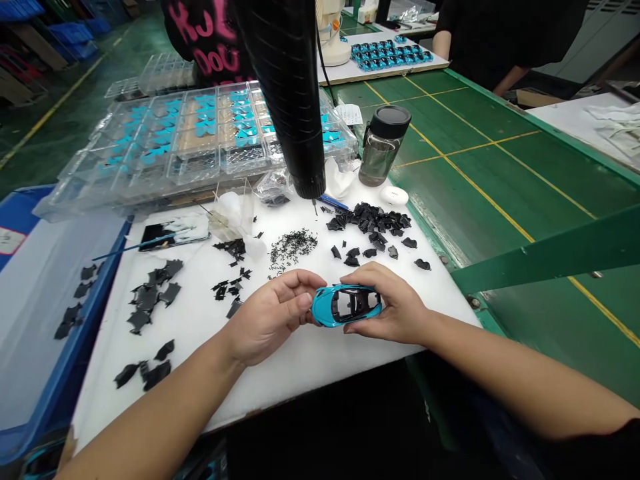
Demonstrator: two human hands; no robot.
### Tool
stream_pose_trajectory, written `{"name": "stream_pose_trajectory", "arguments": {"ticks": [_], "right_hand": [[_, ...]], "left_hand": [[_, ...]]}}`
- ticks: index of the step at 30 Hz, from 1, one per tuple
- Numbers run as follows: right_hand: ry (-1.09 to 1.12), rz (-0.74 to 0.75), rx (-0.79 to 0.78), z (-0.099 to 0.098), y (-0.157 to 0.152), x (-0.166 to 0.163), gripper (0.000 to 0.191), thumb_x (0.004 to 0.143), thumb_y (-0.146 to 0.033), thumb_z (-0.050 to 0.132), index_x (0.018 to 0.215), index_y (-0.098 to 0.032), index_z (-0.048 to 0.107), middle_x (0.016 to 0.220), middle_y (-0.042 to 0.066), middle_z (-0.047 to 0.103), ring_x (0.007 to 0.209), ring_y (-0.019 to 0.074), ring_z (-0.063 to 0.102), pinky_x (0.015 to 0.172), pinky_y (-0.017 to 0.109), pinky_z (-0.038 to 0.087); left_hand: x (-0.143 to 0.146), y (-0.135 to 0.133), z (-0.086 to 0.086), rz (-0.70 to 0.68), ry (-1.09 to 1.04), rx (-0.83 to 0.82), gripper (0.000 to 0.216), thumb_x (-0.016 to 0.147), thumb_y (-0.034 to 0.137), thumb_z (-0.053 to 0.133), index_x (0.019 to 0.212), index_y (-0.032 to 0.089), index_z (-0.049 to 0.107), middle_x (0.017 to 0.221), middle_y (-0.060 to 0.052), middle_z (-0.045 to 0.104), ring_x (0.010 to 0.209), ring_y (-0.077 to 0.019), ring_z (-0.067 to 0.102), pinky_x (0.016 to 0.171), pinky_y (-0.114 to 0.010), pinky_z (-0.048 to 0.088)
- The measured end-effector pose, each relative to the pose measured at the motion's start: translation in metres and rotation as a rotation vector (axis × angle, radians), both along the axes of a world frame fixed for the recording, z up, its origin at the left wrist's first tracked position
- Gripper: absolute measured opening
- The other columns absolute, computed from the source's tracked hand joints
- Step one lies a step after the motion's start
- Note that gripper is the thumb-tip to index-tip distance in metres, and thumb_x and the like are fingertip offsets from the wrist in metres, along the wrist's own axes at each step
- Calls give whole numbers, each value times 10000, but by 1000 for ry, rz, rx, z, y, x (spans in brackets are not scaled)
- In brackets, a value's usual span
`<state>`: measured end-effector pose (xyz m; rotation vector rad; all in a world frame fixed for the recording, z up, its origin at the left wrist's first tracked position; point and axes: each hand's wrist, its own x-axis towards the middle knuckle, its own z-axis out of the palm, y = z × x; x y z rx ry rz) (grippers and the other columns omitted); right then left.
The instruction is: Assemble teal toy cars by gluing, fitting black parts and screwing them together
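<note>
A blue toy car (327,307) with a black interior is held level between my two hands, over the near part of a white foam-like work surface (280,373). My left hand (273,313) grips its left end between thumb and fingers. Around the right end my right hand (393,303) is closed, thumb on the near side and fingers on the far side. Just beyond the hands lies a scatter of tiny black screws or pins (295,247). Small black plastic parts (375,223) are heaped to the right of these, and flat dark parts (147,297) lie to the left.
A black electric screwdriver (295,127) hangs above the work surface. Behind it stands a clear compartment tray (195,157) with blue parts. A lidded bottle (383,150) and white case (394,195) stand at right. A blue bin (47,393) borders the left; a green conveyor (500,173) runs right.
</note>
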<state>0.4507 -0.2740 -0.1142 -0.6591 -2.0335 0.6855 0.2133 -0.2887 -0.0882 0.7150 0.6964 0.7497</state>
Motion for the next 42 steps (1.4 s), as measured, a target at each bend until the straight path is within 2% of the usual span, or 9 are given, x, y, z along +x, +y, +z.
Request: {"name": "stream_pose_trajectory", "arguments": {"ticks": [4,9,15,19,24,30,35,42], "right_hand": [[-5,-2,5,-1,0,0,587,781,-497,796,1236,-197,580,947,84,640,842,219,611,710,343,516],[-12,-1,27,1,-2,0,588,792,-487,789,1258,-198,575,962,87,628,850,213,614,714,337,529],[-76,5,63,-2,-5,-2,571,826,-394,783,1312,-207,547,983,92,613,865,213,613,715,336,548],[-68,23,47,-3,-5,-2,605,795,-356,818,1308,-177,551,1000,100,610,879,212,606,735,332,542],[-57,25,36,-2,-4,-2,618,773,-344,838,1297,-165,563,994,100,613,872,211,604,735,327,533],[-63,17,42,-3,-4,-2,618,774,-340,837,1299,-165,562,993,100,612,874,210,607,733,324,533],[-60,14,46,-4,-4,-2,619,771,-343,839,1298,-172,562,1001,100,615,874,207,612,730,320,536],[-81,4,40,-1,-5,-2,574,801,-357,809,1291,-185,566,991,95,615,862,208,616,722,322,540]], "left_hand": [[0,0,-1,-16,1,28,330,759,315,823,1037,192,697,894,-42,692,801,-131,646,740,-245,525],[-1,0,1,-4,84,102,311,771,344,811,1023,191,711,873,-38,685,788,-118,630,729,-225,517],[-1,-4,3,113,474,356,178,850,343,728,939,190,710,807,-18,682,735,-108,620,681,-208,522],[0,-4,3,172,607,424,224,901,388,651,883,178,726,794,-30,710,725,-116,635,668,-212,527],[-1,-4,3,179,604,417,228,920,387,620,895,191,733,786,-19,720,706,-101,639,650,-185,529],[0,-6,7,164,573,411,122,842,278,708,917,183,728,783,-20,727,711,-105,665,651,-176,547],[0,-4,8,157,601,441,113,838,187,656,921,177,733,787,-26,731,711,-112,669,650,-184,552],[-1,-4,10,131,619,461,139,837,173,629,935,176,728,788,-27,717,711,-118,656,649,-199,549]]}}
